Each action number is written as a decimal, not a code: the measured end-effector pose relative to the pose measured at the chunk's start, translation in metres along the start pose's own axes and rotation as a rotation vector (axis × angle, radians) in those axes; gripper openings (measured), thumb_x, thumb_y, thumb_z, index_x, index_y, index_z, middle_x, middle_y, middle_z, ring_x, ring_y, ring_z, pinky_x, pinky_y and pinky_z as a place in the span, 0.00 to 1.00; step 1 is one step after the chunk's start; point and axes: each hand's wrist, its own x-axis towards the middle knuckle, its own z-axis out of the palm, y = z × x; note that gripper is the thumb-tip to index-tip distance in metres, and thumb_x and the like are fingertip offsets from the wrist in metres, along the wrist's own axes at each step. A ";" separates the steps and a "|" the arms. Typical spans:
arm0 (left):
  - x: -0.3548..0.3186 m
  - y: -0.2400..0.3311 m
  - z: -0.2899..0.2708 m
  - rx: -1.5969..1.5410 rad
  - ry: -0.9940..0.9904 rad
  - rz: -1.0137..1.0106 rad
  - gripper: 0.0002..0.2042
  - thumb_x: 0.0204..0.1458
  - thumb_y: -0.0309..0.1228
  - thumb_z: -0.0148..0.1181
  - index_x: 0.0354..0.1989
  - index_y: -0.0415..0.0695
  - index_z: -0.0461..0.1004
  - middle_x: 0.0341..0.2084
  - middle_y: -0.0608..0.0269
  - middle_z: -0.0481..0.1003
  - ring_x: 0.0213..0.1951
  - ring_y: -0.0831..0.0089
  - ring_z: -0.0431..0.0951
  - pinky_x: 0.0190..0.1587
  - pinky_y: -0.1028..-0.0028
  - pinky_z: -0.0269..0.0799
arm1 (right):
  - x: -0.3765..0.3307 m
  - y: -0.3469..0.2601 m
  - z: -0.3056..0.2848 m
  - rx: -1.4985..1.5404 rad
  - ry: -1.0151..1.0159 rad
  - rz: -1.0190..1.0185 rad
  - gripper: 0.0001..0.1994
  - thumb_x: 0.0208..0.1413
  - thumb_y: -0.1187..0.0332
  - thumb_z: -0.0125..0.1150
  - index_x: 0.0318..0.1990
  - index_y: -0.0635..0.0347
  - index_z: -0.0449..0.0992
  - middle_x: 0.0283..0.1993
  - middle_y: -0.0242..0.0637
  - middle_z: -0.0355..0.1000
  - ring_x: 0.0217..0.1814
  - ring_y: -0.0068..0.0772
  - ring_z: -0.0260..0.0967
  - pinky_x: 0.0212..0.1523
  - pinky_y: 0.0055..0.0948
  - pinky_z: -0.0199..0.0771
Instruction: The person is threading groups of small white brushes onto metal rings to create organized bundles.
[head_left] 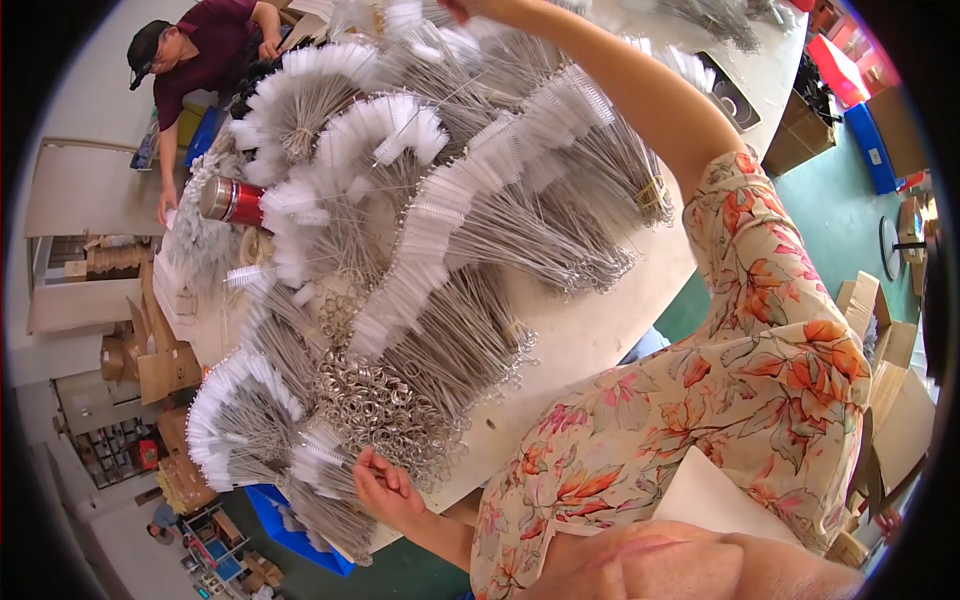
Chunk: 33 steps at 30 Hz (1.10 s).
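My left hand [388, 490] is at the near edge of a heap of small metal rings [385, 405], its fingers curled together. Whatever may be between the fingertips cannot be made out. Close by lies a bunch of wire brushes [325, 490] with white bristles. My right arm stretches across the table, and the right hand [468, 8] is cut off by the upper edge, its fingers mostly out of sight. Between the hands, large bundles of white-bristled wire brushes [440, 230] with looped metal stems cover the table; some are tied with bands.
A red metal cup [232, 201] stands among the brushes on the pale table [645, 275]. Across it, a co-worker [205, 60] in a dark cap reaches toward the tabletop. A black tray [728, 92] sits at the far right; a blue bin [290, 530] is below the left edge.
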 end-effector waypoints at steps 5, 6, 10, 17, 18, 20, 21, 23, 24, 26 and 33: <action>0.000 -0.007 0.005 -0.033 -0.054 -0.015 0.14 0.60 0.36 0.44 0.42 0.36 0.69 0.24 0.65 0.66 0.15 0.87 0.56 0.11 0.87 0.50 | -0.033 0.030 0.030 -0.682 -0.430 -0.112 0.11 0.39 0.58 0.64 0.31 0.48 0.80 0.27 0.32 0.74 0.29 0.30 0.71 0.32 0.29 0.70; -0.001 -0.007 0.011 -0.007 -0.023 -0.019 0.14 0.60 0.36 0.45 0.40 0.36 0.69 0.24 0.66 0.66 0.15 0.87 0.55 0.11 0.87 0.49 | -0.031 0.032 0.037 -0.691 -0.463 -0.049 0.11 0.37 0.58 0.65 0.30 0.48 0.80 0.28 0.33 0.75 0.30 0.31 0.72 0.32 0.30 0.70; -0.006 -0.010 0.014 0.018 -0.015 -0.017 0.13 0.59 0.35 0.46 0.38 0.36 0.70 0.24 0.66 0.66 0.15 0.87 0.55 0.11 0.87 0.48 | -0.035 0.013 0.063 -0.809 -0.500 -0.034 0.11 0.39 0.59 0.63 0.31 0.48 0.80 0.30 0.34 0.75 0.33 0.34 0.73 0.32 0.33 0.72; -0.008 -0.018 0.014 0.032 -0.022 0.008 0.13 0.59 0.35 0.45 0.39 0.36 0.70 0.24 0.65 0.66 0.15 0.87 0.56 0.11 0.87 0.47 | -0.033 -0.028 0.153 -0.880 -0.497 -0.023 0.12 0.40 0.67 0.59 0.36 0.54 0.78 0.38 0.40 0.75 0.42 0.42 0.73 0.36 0.39 0.73; -0.010 -0.018 0.015 0.002 -0.040 -0.005 0.13 0.59 0.35 0.45 0.39 0.36 0.70 0.24 0.65 0.66 0.15 0.87 0.56 0.11 0.87 0.48 | -0.030 -0.031 0.162 -0.895 -0.482 -0.069 0.12 0.41 0.68 0.58 0.36 0.54 0.78 0.38 0.40 0.75 0.42 0.41 0.73 0.36 0.39 0.73; -0.013 -0.017 0.015 -0.028 -0.049 -0.013 0.13 0.59 0.35 0.45 0.39 0.36 0.70 0.24 0.65 0.66 0.15 0.87 0.56 0.11 0.87 0.48 | -0.026 -0.031 0.169 -0.904 -0.471 -0.122 0.12 0.41 0.69 0.58 0.37 0.55 0.78 0.38 0.40 0.75 0.42 0.41 0.73 0.37 0.38 0.73; -0.015 -0.017 0.014 -0.033 -0.069 -0.019 0.14 0.60 0.35 0.45 0.40 0.36 0.69 0.24 0.66 0.66 0.15 0.87 0.56 0.11 0.87 0.48 | -0.021 -0.030 0.168 -0.902 -0.463 -0.101 0.10 0.42 0.69 0.57 0.35 0.55 0.78 0.37 0.38 0.75 0.41 0.41 0.73 0.35 0.38 0.74; -0.015 -0.017 0.011 -0.043 -0.089 -0.023 0.14 0.60 0.36 0.44 0.40 0.36 0.69 0.24 0.66 0.65 0.15 0.87 0.55 0.11 0.86 0.48 | -0.010 -0.033 0.152 -0.901 -0.401 -0.089 0.09 0.41 0.68 0.57 0.32 0.56 0.78 0.32 0.36 0.75 0.36 0.38 0.74 0.31 0.38 0.73; -0.016 -0.017 0.008 -0.034 -0.071 -0.029 0.14 0.60 0.36 0.44 0.40 0.36 0.69 0.24 0.67 0.65 0.15 0.87 0.55 0.11 0.86 0.48 | -0.002 -0.038 0.133 -0.869 -0.479 -0.139 0.10 0.38 0.63 0.61 0.29 0.56 0.79 0.28 0.36 0.74 0.32 0.35 0.73 0.30 0.37 0.72; -0.018 -0.020 0.003 -0.035 -0.041 -0.035 0.14 0.60 0.36 0.44 0.40 0.36 0.69 0.24 0.67 0.65 0.15 0.87 0.55 0.11 0.86 0.48 | 0.011 -0.042 0.105 -0.741 -0.503 -0.200 0.18 0.32 0.55 0.69 0.29 0.57 0.80 0.25 0.37 0.74 0.29 0.31 0.71 0.28 0.30 0.70; -0.009 -0.030 0.004 -0.068 -0.053 -0.031 0.14 0.59 0.35 0.45 0.39 0.35 0.70 0.23 0.66 0.66 0.15 0.87 0.55 0.12 0.88 0.47 | 0.005 -0.055 0.041 -0.611 -0.489 0.014 0.12 0.51 0.63 0.55 0.23 0.59 0.79 0.20 0.36 0.71 0.19 0.34 0.64 0.18 0.30 0.62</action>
